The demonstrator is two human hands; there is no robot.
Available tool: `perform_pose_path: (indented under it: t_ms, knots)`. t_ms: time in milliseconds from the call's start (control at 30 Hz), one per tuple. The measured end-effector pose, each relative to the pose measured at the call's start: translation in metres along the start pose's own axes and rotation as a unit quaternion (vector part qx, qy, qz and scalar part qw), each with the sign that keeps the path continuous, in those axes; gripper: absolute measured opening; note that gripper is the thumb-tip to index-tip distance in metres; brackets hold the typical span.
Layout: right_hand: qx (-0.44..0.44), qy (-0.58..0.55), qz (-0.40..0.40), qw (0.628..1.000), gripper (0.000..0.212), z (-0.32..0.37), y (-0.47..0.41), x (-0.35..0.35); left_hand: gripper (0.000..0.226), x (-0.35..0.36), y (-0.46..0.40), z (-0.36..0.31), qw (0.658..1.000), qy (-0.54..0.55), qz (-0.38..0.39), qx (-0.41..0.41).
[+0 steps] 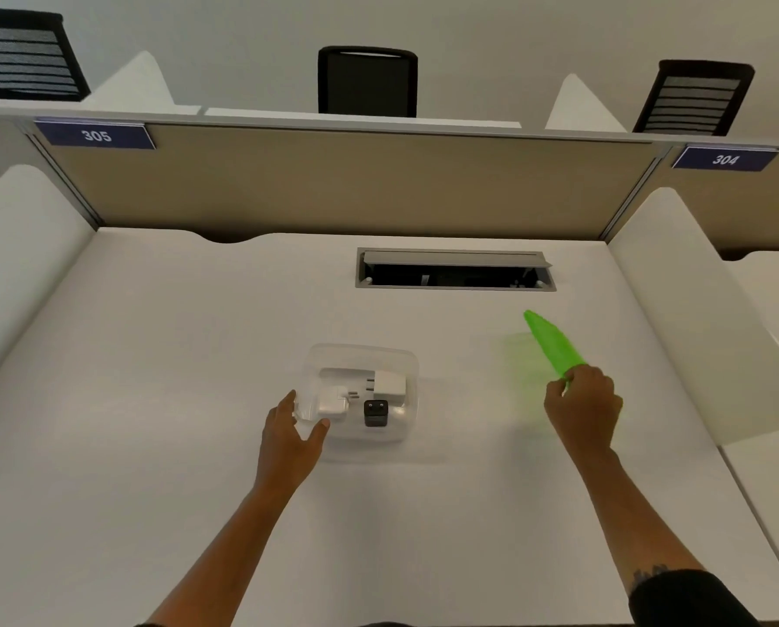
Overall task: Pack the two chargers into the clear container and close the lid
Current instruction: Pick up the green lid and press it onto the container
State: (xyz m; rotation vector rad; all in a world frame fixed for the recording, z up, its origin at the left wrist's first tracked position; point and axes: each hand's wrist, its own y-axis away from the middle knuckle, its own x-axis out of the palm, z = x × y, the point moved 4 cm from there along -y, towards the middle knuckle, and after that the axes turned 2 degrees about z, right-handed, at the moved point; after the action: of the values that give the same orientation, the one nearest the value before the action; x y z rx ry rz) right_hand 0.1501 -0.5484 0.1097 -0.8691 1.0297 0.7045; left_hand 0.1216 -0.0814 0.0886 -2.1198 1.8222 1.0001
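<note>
The clear container (360,355) sits uncovered at the middle of the white desk. Inside lie a white charger (390,386) at the right, another white charger (333,402) at the left and a small black plug adapter (375,413) in front. My left hand (295,434) cups the container's near-left corner, thumb and fingers against its wall. My right hand (582,407) is off to the right, pinching the near edge of the green lid (553,343), which is tilted up off the desk and blurred by motion.
A grey cable hatch (453,269) stands propped up in the desk behind the container. White side dividers (695,319) wall the desk left and right, with a tan back panel (356,183). Black chairs stand beyond it.
</note>
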Motion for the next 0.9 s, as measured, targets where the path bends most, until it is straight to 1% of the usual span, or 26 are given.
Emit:
perform_pose_path:
  t_ms: [67,133,233,300,367,500,633,700,800,900]
  knots:
    - [-0.034,-0.075,-0.043,0.996,0.012,0.015,-0.007,-0.019,0.083,-0.003,-0.001,-0.003,1.000,-0.010,-0.009,0.011]
    - [-0.081,-0.179,-0.051,0.979,0.011,0.035,-0.012,-0.036,0.082,-0.006,-0.002,-0.009,0.999,-0.031,-0.013,0.020]
    - [-0.129,-0.275,-0.043,0.952,0.007,0.070,-0.017,-0.063,0.081,-0.012,-0.003,-0.019,0.998,-0.045,-0.021,0.042]
    - [-0.145,-0.320,-0.018,0.936,0.008,0.092,-0.019,-0.076,0.078,-0.016,-0.004,-0.027,0.997,-0.024,-0.024,0.065]
    - [-0.150,-0.362,0.023,0.920,0.010,0.113,-0.018,-0.085,0.076,-0.020,-0.005,-0.037,0.996,0.015,-0.024,0.086]
    - [-0.107,-0.468,0.105,0.871,0.014,0.152,-0.012,-0.090,0.074,-0.028,-0.009,-0.054,0.988,0.089,-0.028,0.122]
    - [-0.046,-0.529,0.194,0.825,0.012,0.185,0.000,-0.076,0.075,-0.033,-0.016,-0.063,0.984,0.126,0.002,0.125]
    - [-0.024,-0.537,0.232,0.810,0.013,0.196,0.006,-0.062,0.068,-0.038,-0.019,-0.065,0.984,0.136,0.008,0.118]
    - [0.006,-0.545,0.273,0.793,0.015,0.209,0.016,-0.040,0.050,-0.044,-0.020,-0.062,0.989,0.117,0.013,0.094]
    - [0.059,-0.551,0.277,0.785,0.011,0.214,0.023,-0.018,0.044,-0.047,-0.021,-0.047,0.991,0.115,0.016,0.069]
